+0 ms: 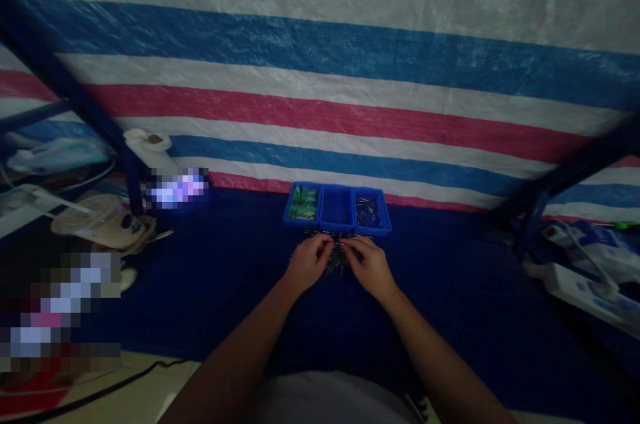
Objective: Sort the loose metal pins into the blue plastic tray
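Note:
My left hand (311, 260) and my right hand (371, 265) are close together over a loose pile of small thin dark rods (337, 261) on the blue surface. The fingers of both hands are pinched, with their tips almost meeting around a small thin rod too fine to make out well. Just beyond my hands stands a blue three-part tray (338, 229). Its left compartment holds green pieces (304, 201) that look clear-wrapped. A few thin bits lie in the middle one, and several dark metal rods (367, 208) are in the right one.
A striped plastic sheet (320, 104) hangs behind the blue surface (225, 264). To the left are a lidded drink cup (100, 224), a white roll (153, 154) and a blurred-out bright patch. A white power strip (585, 287) lies at the right, beside dark blue frame posts.

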Tool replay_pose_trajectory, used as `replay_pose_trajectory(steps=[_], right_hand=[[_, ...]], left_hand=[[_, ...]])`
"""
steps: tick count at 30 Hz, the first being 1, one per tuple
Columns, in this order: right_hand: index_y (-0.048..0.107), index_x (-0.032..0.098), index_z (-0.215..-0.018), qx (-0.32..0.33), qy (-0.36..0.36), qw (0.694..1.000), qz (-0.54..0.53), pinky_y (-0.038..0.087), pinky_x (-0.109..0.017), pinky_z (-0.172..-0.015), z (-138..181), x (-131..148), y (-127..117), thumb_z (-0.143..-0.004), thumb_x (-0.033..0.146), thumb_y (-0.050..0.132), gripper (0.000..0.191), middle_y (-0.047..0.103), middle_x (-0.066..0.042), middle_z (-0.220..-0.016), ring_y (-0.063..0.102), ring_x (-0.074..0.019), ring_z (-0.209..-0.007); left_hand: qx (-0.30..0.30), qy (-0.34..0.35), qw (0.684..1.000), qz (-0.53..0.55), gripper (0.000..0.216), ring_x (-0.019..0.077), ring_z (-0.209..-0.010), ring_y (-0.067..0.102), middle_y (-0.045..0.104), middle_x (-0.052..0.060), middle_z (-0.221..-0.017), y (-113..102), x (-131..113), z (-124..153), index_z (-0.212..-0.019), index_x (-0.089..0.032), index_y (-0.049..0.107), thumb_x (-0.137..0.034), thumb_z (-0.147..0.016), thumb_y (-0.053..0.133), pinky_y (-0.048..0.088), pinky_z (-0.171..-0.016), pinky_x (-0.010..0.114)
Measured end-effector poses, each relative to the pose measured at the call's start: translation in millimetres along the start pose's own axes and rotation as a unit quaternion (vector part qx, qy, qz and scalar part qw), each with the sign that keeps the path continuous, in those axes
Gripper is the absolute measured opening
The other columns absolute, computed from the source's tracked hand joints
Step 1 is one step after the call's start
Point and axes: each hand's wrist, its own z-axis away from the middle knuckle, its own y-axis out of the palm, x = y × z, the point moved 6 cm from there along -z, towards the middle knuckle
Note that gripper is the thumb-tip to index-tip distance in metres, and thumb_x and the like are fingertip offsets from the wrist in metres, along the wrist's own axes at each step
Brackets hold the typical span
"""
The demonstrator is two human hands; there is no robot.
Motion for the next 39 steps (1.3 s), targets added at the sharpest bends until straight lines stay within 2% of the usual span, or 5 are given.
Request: replay_pose_trajectory(steps=[13, 20, 39], right_hand=[[0.069, 0.021, -0.099, -0.005, 0.016, 1.0, -0.006, 0.051, -0.034, -0.08, -1.6, -4.3, -0.5, -0.088, 0.021, 0.054, 0.019, 0.069, -0.006, -0.091, 0.064, -0.0198, -0.087], [0.066, 0.021, -0.1, -0.008, 0.03, 1.0, -0.004, 0.051, -0.03, -0.071, 0.2, -7.3, -1.1, -0.089, 0.023, 0.054, 0.017, 0.069, -0.005, -0.089, 0.063, -0.0181, -0.079], [0.069, 0.021, -0.098, -0.006, 0.017, 1.0, 0.0, 0.051, -0.035, -0.08, -0.3, -3.2, -1.5, -0.088, 0.022, 0.053, 0.019, 0.069, -0.007, -0.091, 0.063, -0.0203, -0.086]], left_hand=[[-0.011, -0.004, 1.0, -0.005, 0.023, 0.0111, -0.061, 0.053, 0.062, 0.001, -0.071, 0.4, -1.7, -3.9, -0.096, -0.018, 0.062, -0.032, -0.092, 0.044, 0.04, -0.059, 0.022], [-0.007, -0.008, 1.0, -0.009, 0.023, 0.0111, -0.06, 0.053, 0.061, 0.001, -0.071, -0.3, -3.4, -3.0, -0.095, -0.018, 0.062, -0.033, -0.092, 0.045, 0.039, -0.058, 0.022], [-0.003, -0.014, 1.0, 0.002, 0.026, 0.0111, -0.061, 0.053, 0.062, 0.001, -0.071, -2.0, -1.9, -2.9, -0.093, -0.018, 0.064, -0.035, -0.092, 0.044, 0.04, -0.059, 0.022]])
